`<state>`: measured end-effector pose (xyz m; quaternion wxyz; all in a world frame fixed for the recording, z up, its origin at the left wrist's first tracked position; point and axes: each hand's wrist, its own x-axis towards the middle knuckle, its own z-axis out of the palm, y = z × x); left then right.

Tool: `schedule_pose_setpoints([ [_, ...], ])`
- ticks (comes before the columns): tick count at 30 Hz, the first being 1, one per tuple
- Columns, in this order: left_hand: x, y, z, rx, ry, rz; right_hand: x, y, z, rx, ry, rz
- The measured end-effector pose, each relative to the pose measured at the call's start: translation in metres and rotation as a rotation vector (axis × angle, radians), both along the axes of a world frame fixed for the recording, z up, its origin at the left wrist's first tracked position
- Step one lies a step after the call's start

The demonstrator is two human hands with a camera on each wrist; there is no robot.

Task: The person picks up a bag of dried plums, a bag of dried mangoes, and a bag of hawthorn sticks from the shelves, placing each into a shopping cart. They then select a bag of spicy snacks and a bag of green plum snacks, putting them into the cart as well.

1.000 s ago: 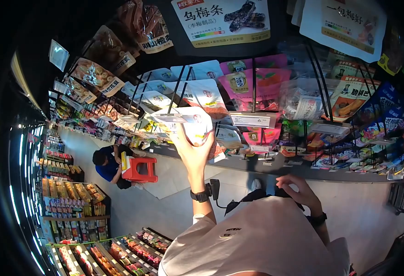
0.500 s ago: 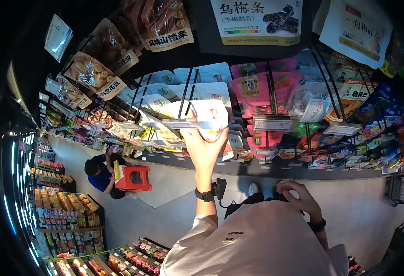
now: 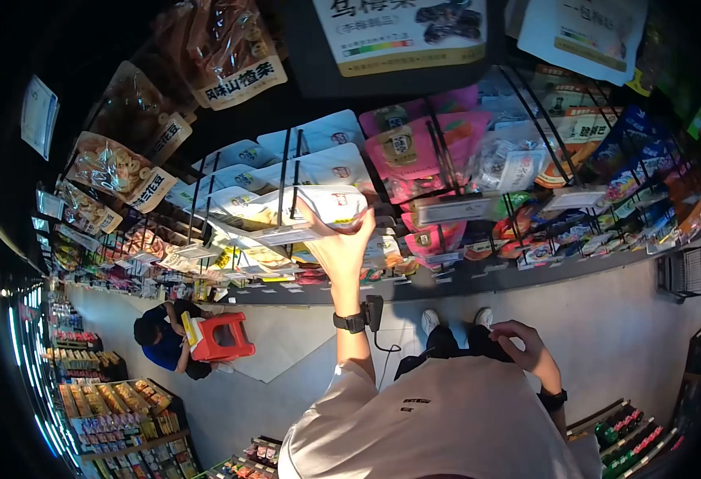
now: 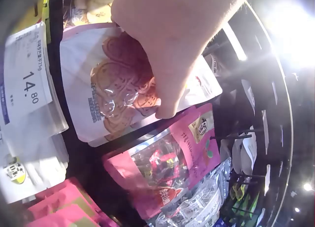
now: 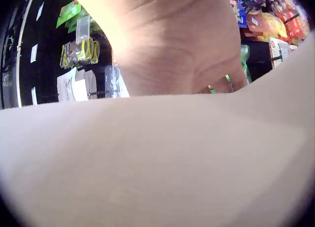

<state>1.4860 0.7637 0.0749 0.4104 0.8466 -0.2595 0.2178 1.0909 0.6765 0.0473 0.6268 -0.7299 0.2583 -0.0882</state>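
In the head view, my left hand grips the lower part of a white snack pouch hanging among similar pouches behind a price tag. The left wrist view shows the hand over the same pouch, its thumb across the clear window with round pieces printed or packed there; the other fingertips are hidden. My right hand hangs low in front of the body, loosely curled and holding nothing. Its palm fills the top of the right wrist view.
Pink pouches hang to the right of the white ones, brown snack bags to the left. A person in blue crouches beside a red stool on the aisle floor. A basket or cart stands far right.
The head view has shifted, with racks and stool now further left. The gripped pouch appears more tilted, its lower end raised. My right hand remains low and empty.
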Motion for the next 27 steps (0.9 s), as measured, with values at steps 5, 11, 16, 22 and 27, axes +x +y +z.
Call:
schedule_pose_setpoints([
  [5,-0.012,-0.004,-0.003,-0.002,-0.097,-0.023,-0.036,-0.003,-0.011,-0.033,-0.015,-0.04],
  [11,-0.041,-0.008,-0.004,-0.001,-0.056,0.037,-0.097,-0.008,-0.013,0.003,-0.072,-0.101],
  [16,-0.129,-0.021,-0.004,-0.179,0.045,-0.022,-0.19,-0.017,-0.019,-0.01,-0.1,-0.193],
  [22,-0.266,-0.091,-0.026,-0.183,0.063,-0.22,-0.33,-0.02,-0.037,0.05,-0.083,-0.405],
  [27,-0.382,-0.176,-0.028,-0.125,0.321,-0.655,-0.428,-0.021,-0.044,0.036,-0.048,-0.559],
])
